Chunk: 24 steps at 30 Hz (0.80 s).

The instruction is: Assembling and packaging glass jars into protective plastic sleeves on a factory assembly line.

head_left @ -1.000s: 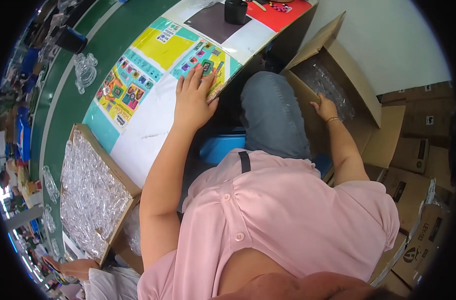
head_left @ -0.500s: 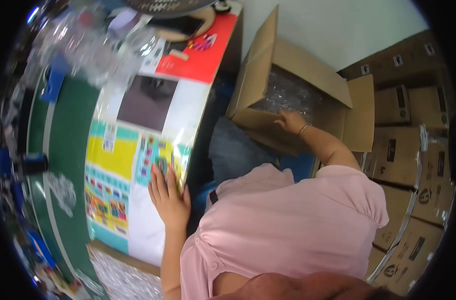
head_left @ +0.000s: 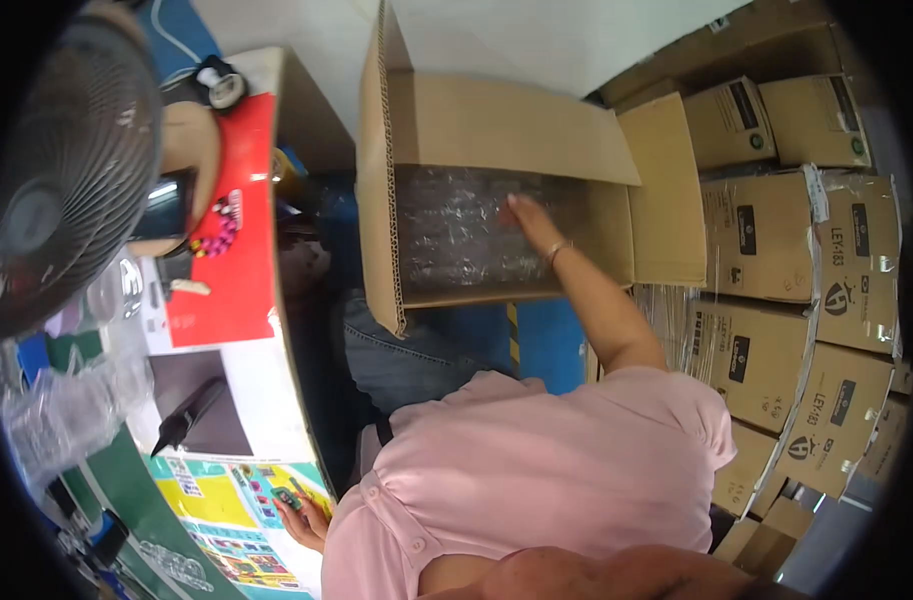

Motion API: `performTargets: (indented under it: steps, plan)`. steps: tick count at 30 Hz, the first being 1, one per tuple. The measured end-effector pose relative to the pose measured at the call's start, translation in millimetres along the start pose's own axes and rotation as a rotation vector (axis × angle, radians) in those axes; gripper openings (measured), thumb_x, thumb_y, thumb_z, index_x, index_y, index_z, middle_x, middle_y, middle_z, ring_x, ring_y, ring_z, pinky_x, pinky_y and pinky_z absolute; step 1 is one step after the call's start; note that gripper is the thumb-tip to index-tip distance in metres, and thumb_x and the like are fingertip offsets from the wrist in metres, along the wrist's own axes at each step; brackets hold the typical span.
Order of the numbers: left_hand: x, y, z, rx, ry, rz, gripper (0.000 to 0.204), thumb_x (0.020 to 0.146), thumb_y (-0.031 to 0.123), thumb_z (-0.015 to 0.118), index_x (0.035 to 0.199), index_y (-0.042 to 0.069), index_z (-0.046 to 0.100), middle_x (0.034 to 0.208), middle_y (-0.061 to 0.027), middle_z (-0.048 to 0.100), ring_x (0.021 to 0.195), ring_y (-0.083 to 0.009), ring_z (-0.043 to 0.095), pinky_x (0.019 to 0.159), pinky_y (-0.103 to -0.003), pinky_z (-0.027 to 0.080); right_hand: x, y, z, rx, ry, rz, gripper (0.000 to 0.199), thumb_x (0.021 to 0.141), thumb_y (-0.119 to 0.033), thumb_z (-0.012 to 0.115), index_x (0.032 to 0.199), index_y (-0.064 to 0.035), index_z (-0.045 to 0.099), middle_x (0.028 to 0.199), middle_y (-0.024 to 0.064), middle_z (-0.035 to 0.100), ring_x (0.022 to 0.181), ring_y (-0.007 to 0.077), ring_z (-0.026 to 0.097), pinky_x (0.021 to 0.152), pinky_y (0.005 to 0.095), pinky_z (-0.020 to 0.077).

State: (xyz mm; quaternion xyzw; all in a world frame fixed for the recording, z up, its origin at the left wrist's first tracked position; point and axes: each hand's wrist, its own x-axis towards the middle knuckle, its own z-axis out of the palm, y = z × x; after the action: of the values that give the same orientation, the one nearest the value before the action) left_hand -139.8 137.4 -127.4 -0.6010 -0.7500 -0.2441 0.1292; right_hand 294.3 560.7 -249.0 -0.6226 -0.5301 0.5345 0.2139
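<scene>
My left hand lies on a colourful printed sheet at the edge of the workbench, its fingers stretched out and apart. A small dark green patch shows by its fingertips; I cannot tell whether it is print or an object. On my right stands an open cardboard box. Over its contents reaches my right hand, a bracelet on the wrist. Clear plastic packs in rows line the box's inside. The right fingertips are at these packs, but blur hides whether they grip one.
A fan stands at the bench's far left, next to a phone and a beaded bracelet. Clear plastic containers lie on the green mat. A black pointed tool rests on a dark square. Stacked cartons rise at the right.
The view has swung toward the box. My right hand has moved from the box's near flap to over the plastic packs inside. My left hand stays on the printed sheet.
</scene>
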Motion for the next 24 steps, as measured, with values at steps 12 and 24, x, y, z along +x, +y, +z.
performTargets:
  steps: [12,24]
  plan:
    - [4,30,17,0.026,-0.221,-0.096,0.032,0.087,0.013,0.057,0.118,0.004,0.053,0.128,-0.0277,0.042,0.117,-0.0421,0.043,0.084,-0.043,0.041,67,-83,-56,-1.093,0.461,0.032,0.050,0.091,-0.042,0.043,0.132,-0.0118,0.040,0.130,0.0074,0.045,0.117,0.0167,0.044,0.097,0.0346,0.0360]
    - [28,42,-10,-0.009,-0.274,-0.180,0.037,0.087,0.018,0.057,0.121,0.004,0.046,0.133,-0.0269,0.035,0.124,-0.0435,0.035,0.098,-0.052,0.034,52,17,-59,-1.341,-0.435,0.227,0.077,0.067,-0.043,0.066,0.130,-0.0053,0.042,0.131,0.0194,0.044,0.119,0.0333,0.045,0.099,0.0406,0.0370]
